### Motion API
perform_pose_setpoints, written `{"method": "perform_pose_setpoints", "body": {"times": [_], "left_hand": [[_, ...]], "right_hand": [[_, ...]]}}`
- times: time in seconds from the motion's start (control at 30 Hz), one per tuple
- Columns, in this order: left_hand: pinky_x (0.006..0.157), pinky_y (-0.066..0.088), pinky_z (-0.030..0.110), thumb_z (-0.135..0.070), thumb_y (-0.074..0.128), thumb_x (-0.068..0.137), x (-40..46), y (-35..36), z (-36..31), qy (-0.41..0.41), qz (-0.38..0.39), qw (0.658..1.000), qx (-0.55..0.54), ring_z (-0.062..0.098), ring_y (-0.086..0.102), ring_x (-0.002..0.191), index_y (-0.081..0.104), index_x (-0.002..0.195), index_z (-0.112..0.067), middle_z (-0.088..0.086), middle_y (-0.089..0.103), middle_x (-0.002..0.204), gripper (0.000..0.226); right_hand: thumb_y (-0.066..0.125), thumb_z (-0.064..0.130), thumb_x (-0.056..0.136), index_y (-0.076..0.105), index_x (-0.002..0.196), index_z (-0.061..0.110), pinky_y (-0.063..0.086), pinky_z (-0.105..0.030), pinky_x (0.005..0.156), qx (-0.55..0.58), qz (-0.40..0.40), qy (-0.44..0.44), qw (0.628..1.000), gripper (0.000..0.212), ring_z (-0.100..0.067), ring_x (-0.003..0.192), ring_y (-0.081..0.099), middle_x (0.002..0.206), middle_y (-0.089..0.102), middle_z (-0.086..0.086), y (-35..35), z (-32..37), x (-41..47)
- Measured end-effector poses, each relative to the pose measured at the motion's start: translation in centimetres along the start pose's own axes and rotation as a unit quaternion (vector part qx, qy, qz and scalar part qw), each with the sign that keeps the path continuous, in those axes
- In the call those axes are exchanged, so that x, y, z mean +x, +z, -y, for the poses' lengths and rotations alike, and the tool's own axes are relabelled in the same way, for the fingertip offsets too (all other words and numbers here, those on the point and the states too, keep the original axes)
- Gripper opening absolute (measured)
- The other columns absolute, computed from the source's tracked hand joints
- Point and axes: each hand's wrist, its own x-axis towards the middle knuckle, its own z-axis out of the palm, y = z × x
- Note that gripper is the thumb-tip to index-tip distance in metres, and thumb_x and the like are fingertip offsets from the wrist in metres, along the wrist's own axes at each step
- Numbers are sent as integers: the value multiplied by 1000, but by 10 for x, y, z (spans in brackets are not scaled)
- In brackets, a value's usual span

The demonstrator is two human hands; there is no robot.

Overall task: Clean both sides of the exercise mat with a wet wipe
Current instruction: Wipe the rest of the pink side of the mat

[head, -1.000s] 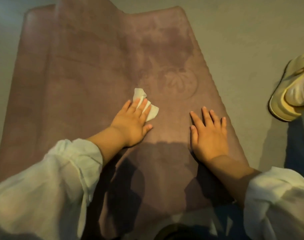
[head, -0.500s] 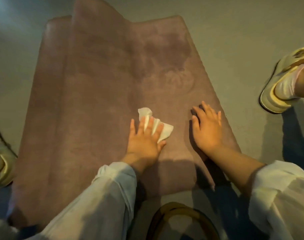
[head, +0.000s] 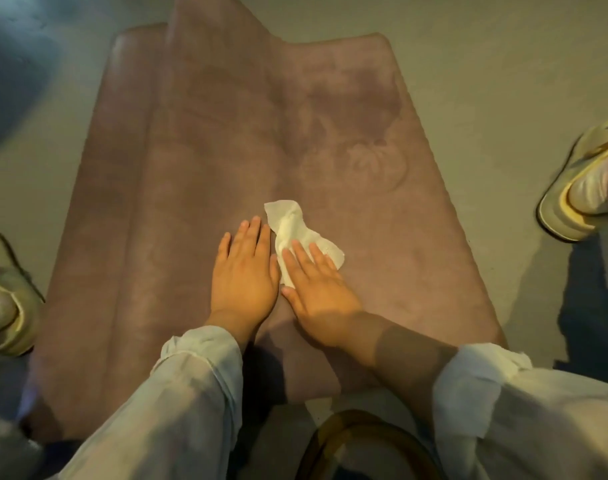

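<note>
Two white sleeves [head: 178,393] reached in from the near edge. The left hand [head: 243,275] lay flat on the mauve exercise mat [head: 191,168], fingers straight and together, holding nothing. Just beside it, the right hand [head: 316,289] pressed straight fingers [head: 297,254] onto a crumpled white wet wipe [head: 295,230] at the mat's middle. Farther on, a darker damp patch [head: 358,95] and a round embossed emblem [head: 378,164] showed. Pale slippers [head: 586,188] stood on the grey floor [head: 503,64] on either side.
</note>
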Motion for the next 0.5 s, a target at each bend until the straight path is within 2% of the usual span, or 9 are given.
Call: {"method": "perform_pose_setpoints", "body": {"times": [0.1, 0.2, 0.3, 0.37, 0.43, 0.5], "left_hand": [[107, 31, 46, -23, 42, 90, 1, 3, 1, -2, -22, 1000, -2, 30, 48, 127, 52, 132, -2, 16, 51, 138, 48], [86, 35, 38, -26, 41, 82, 14, -1, 4, 15, -52, 998, 25, 30, 63, 94, 65, 112, -7, 13, 66, 110, 43], [65, 36, 34, -26, 38, 78, 28, -8, 9, 59, -54, 994, 70, 31, 57, 70, 68, 98, -9, 10, 63, 83, 40], [58, 38, 31, -21, 44, 75, 35, -10, 14, 85, -56, 992, 76, 31, 55, 62, 69, 89, -9, 10, 59, 73, 31], [54, 38, 30, -14, 54, 71, 42, -10, 19, 108, -51, 990, 68, 31, 54, 58, 71, 84, -7, 11, 57, 68, 22], [52, 38, 30, -9, 61, 72, 50, -12, 27, 139, -51, 987, 59, 32, 53, 56, 72, 85, -7, 11, 56, 67, 18]], "right_hand": [[15, 42, 100, -5, 151, 24, -11, -38, 115, -58, -19, 36, 997, 58, -26, 145, -14, 159, -8, -5, 1, -9, 10], [12, 45, 100, -1, 152, 24, -10, -39, 115, -88, -25, 97, 991, 58, -29, 145, -12, 160, -7, -5, -13, -34, 16], [4, 50, 97, 2, 152, 16, -7, -41, 116, -107, -58, 189, 974, 65, -36, 145, -8, 159, -2, -12, -31, -77, 8], [11, 44, 101, -1, 152, 13, -6, -42, 116, -96, -63, 278, 954, 60, -36, 145, -7, 159, -4, -12, -47, -106, -5], [15, 37, 102, 11, 151, 10, 2, -41, 118, -97, -89, 304, 944, 56, -35, 145, 3, 159, 7, -13, -60, -123, -14], [18, 33, 102, 43, 135, 0, 19, -43, 115, -83, -173, 269, 944, 54, -38, 134, 32, 143, 40, -22, -64, -130, -11]]}}
